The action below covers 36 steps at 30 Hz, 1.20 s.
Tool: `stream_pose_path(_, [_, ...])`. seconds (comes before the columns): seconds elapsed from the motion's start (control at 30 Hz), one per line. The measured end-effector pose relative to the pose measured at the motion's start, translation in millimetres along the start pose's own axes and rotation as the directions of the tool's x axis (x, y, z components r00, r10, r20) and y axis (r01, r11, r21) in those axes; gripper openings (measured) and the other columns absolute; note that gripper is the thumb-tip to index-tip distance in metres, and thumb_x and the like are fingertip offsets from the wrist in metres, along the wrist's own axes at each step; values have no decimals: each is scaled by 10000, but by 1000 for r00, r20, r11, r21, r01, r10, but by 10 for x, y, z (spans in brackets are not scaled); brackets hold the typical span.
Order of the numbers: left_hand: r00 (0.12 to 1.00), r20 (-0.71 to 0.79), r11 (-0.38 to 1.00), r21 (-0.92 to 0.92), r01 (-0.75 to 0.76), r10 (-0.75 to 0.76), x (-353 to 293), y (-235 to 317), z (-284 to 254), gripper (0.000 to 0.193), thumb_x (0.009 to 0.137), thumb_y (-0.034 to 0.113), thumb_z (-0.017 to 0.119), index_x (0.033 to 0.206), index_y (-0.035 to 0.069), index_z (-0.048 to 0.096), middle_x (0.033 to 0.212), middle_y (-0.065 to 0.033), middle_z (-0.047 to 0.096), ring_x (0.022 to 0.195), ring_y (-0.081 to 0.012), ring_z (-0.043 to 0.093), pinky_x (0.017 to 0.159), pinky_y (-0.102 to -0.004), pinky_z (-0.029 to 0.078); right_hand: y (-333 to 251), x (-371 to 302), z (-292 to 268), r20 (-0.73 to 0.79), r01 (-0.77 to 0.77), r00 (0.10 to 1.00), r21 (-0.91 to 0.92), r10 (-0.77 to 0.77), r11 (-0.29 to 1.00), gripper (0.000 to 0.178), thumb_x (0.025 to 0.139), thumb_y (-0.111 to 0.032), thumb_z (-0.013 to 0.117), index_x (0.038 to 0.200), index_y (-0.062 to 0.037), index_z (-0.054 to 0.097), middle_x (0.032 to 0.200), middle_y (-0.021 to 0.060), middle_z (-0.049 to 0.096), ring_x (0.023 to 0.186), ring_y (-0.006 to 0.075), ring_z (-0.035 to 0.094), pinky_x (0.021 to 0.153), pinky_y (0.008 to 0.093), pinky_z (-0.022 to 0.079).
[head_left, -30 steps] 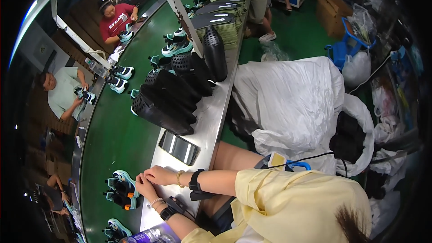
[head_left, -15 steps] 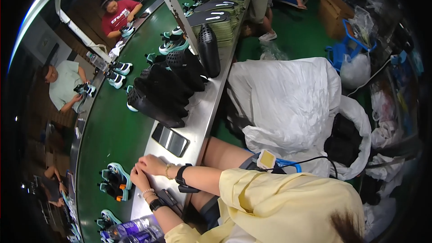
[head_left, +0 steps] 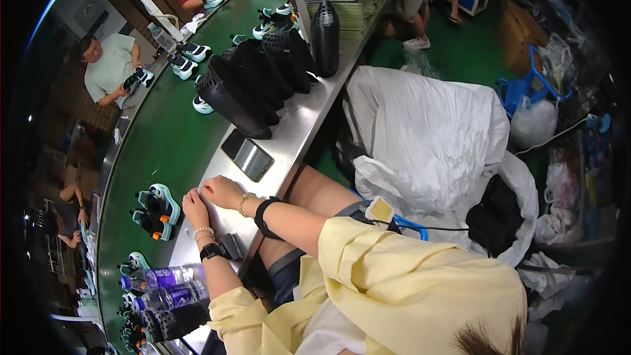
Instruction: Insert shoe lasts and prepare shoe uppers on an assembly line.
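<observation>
My left hand (head_left: 195,210) rests on the metal ledge beside the green conveyor belt, its fingers drawn together with nothing visible in them. Just right of it lies my right hand (head_left: 222,193), loosely curled, also with no object showing. The two hands are close but slightly apart. A pair of black and teal sneakers (head_left: 156,212) with orange parts stands on the belt left of my left hand. Beyond my right hand a smartphone (head_left: 247,155) lies flat on the ledge. A small dark box-like object (head_left: 229,247) sits by my left wrist.
Black perforated shoe forms (head_left: 236,102) stand in a row past the phone. Plastic bottles (head_left: 172,294) lie near my left forearm. Stacked insole sheets (head_left: 345,10) are farther along the ledge. A large white sack (head_left: 427,125) is at my right. Co-workers (head_left: 108,69) handle shoes across the belt.
My hands, touching each other before, have come slightly apart. The view has shifted, so the belt's things sit higher in it and more bottles show.
</observation>
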<state>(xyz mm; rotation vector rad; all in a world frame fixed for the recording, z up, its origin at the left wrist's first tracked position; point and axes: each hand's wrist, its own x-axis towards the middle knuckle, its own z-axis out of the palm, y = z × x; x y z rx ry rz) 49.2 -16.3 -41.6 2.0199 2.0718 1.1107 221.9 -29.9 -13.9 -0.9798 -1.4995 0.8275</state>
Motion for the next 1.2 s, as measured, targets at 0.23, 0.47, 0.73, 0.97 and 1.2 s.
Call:
stream_pose_path(0.23, [997, 82, 999, 36, -6, 4, 64, -144, 34, 408, 1003, 272, 389, 1048, -6, 684, 1029, -217, 651, 1006, -402, 589, 896, -446, 448, 10, -72, -82, -28, 2, 1000, -20, -3, 1000, 252, 850, -204, 565, 720, 4, 618, 718, 223, 622, 668, 407, 609, 611, 458, 482])
stream_pose_path(0.47, [981, 192, 998, 62, -2, -10, 228, -227, 31, 432, 997, 319, 394, 1060, 11, 690, 1067, -233, 652, 1038, -413, 592, 907, -444, 454, 39, -177, -234, -33, -11, 999, -45, 10, 999, 253, 844, -207, 560, 729, 12, 613, 722, 231, 614, 676, 420, 599, 627, 460, 483])
stream_pose_path(0.73, [978, 205, 995, 99, 14, -34, 184, -209, 47, 428, 988, 330, 406, 1061, 19, 690, 1080, -234, 650, 1048, -413, 588, 915, -443, 450, 13, -253, -325, -6, -16, 1000, -57, 16, 998, 250, 852, -204, 557, 745, 15, 612, 726, 231, 611, 683, 417, 594, 636, 451, 478])
stream_pose_path(0.97, [963, 221, 972, 137, -191, 158, 232, -309, -35, 392, 993, 249, 382, 1009, -15, 672, 1043, -232, 651, 979, -408, 595, 869, -465, 458, 25, -176, -258, 3, 6, 1000, -44, -6, 999, 260, 869, -208, 554, 754, 14, 626, 704, 225, 608, 647, 408, 586, 613, 437, 473])
stream_pose_path(1.2, [975, 223, 974, 223, -37, -14, 174, -47, -8, 368, 985, 258, 420, 1015, -12, 669, 1057, -259, 643, 1009, -402, 585, 890, -449, 457, 124, -119, -244, 2, -13, 1000, 6, 13, 1000, 290, 879, -209, 564, 727, 31, 625, 647, 227, 593, 582, 370, 588, 575, 421, 460])
